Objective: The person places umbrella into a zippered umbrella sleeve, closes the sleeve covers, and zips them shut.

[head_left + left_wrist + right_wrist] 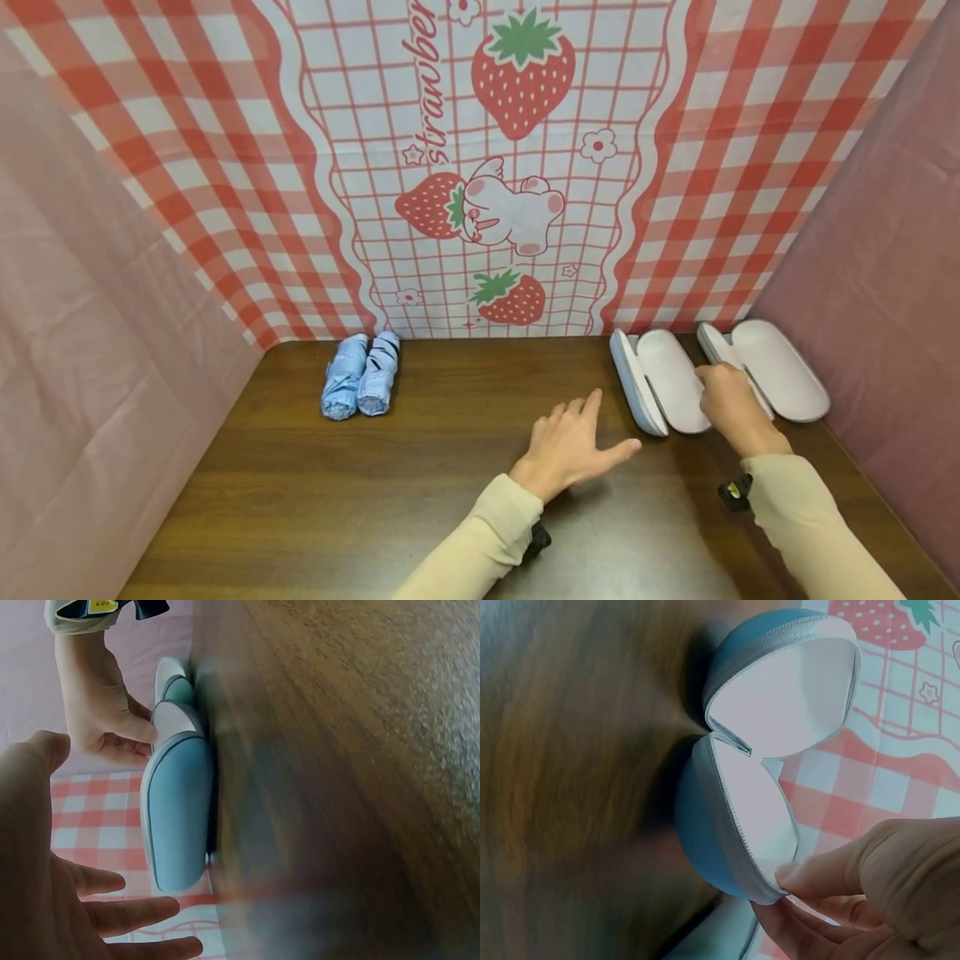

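Over the desk (420,492), the left grip (566,446) is held spread, apart from the open blue case (671,379) on its right. By the right grip (733,408), the nearer one, that case's right-hand rim is pinched between thumb and fingers; the case thus lies leftward of it. The long axis is laid from back edge toward front edge, slightly aslant, with the hinge along it; any move is judged to turn on that line. In the head view the pinching fingertips are hidden. The second open case (780,371), near the back right corner, is partly covered. Toward the back left corner, two blue bundles (378,375) are seen.
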The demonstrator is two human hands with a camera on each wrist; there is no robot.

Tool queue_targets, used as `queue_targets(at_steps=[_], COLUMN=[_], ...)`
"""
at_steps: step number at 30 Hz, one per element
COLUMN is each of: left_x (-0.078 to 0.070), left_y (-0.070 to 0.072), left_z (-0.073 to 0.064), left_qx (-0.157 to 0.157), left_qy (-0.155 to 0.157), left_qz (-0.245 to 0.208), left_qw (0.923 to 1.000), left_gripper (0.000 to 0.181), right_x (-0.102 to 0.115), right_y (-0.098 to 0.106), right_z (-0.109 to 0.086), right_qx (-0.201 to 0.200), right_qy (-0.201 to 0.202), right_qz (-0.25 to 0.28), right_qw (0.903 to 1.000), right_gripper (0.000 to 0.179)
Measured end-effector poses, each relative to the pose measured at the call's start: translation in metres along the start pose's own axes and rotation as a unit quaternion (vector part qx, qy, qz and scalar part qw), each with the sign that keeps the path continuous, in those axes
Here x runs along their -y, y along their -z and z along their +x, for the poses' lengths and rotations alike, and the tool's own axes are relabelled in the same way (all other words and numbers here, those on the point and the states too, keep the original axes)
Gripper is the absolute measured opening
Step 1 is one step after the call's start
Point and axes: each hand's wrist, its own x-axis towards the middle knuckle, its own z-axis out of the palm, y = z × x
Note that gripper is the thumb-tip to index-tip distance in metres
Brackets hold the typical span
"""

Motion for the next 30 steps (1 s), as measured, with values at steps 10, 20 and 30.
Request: queue_targets(at_steps=[10,20,30], left_x=[-0.003,-0.003,-0.01], left_y=[-0.002,-0.004,-0.006], left_z=[0.0,0.002,0.026], left_qx=[-0.006,-0.015,-0.009], left_qy=[0.009,0.024,0.076], left_qz=[-0.008,0.001,-0.029], left_qw=[0.9999,0.9996,0.9966], left_gripper=[0.091,0.082,0.073], right_x=[0.015,0.024,0.024], right_y=[0.001,0.0,0.001], right_z=[-0.005,-0.012,-0.007], right_qx=[0.03,0.028,0.036], right_qy=[-0.04,-0.036,-0.038], right_qz=[0.044,0.067,0.073], right_qw=[0.9978,0.9967,0.996], right_gripper=[0.038,0.043,0.04])
